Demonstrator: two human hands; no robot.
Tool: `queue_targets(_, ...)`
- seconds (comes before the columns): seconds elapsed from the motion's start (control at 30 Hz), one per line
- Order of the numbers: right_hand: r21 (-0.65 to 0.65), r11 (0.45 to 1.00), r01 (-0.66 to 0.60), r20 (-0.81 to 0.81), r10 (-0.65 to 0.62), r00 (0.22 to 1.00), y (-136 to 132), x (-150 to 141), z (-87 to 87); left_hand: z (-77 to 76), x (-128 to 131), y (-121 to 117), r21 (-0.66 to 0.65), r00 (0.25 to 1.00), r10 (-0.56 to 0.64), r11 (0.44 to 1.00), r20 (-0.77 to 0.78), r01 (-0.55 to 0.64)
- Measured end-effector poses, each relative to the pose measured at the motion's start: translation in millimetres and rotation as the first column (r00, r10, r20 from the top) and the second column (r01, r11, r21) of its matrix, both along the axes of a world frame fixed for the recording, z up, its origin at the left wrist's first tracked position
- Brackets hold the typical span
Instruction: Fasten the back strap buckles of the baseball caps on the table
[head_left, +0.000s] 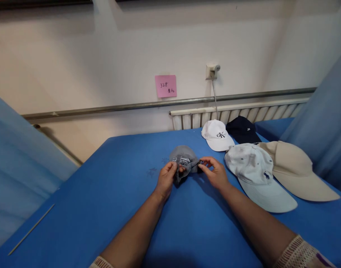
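Gripping gray cap (184,152) over middle of blue cover (103,208). Pinching its left side with left hand (165,180), a dark part at its right with right hand (215,174); hands apart, cap between. At right, lying on cover: pale cap (251,163), overlapping beige cap (293,160); farther back, white cap (213,130) beside navy cap (240,128). At near left: thin stick (31,229).

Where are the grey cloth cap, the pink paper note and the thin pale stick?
Grey cloth cap (182,150): head view, on its crown.
Pink paper note (164,93): head view, lower middle part.
Thin pale stick (31,229): head view, middle of its length.
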State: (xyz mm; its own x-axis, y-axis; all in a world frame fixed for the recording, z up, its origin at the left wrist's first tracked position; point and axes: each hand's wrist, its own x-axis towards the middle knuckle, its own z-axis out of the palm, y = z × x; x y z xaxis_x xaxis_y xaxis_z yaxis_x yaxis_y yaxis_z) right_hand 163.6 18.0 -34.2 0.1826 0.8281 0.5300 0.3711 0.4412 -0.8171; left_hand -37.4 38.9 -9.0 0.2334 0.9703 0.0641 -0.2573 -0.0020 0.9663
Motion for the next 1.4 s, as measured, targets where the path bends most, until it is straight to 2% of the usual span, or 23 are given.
queue_targets(0.1, -0.048, 0.997, -0.055, -0.18, 0.046, 0.983, 2, 0, -1.4, 11.7, -5, -2, -0.01, 0.995, 0.071, 0.997, 0.074, -0.071)
queue_targets(0.17, -0.056, 0.993, -0.108, -0.233, 0.093, 0.968, 1, -2, -0.7, 15.7, -7, -3, -0.032, 0.993, 0.08, 0.996, 0.081, -0.078)
queue_targets(0.27, -0.039, 0.989, -0.145, -0.159, 0.137, 0.978, -4, -7, 2.1, 14.1, -7, -5, -0.039, 0.999, 0.051, 0.998, -0.018, -0.052)
queue_targets(0.37, 0.002, 0.985, -0.172, -0.046, 0.172, 0.984, -9, -12, 3.0, 7.8, -3, -6, -0.055, 0.988, -0.052, 0.997, -0.142, 0.044)
queue_targets(0.5, 0.044, 0.977, -0.211, -0.001, 0.211, 0.977, -11, -15, 0.6, 1.9, 1, -7, -0.104, 0.964, -0.152, 0.986, -0.216, 0.132)
queue_targets(0.83, 0.045, 0.96, -0.275, 0.0, 0.275, 0.961, -11, -16, 0.7, -1.5, -4, -7, -0.175, 0.95, -0.293, 0.946, -0.111, 0.272)
queue_targets(1.17, 0.006, 0.945, -0.327, -0.043, 0.327, 0.944, -12, -16, 0.2, -4.0, -4, -6, -0.189, 0.932, -0.328, 0.936, -0.155, 0.298)
queue_targets(1.4, -0.015, 0.94, -0.342, -0.059, 0.341, 0.938, -13, -17, 1.9, 0.2, -4, -9, -0.214, 0.934, -0.35, 0.92, -0.07, 0.328)
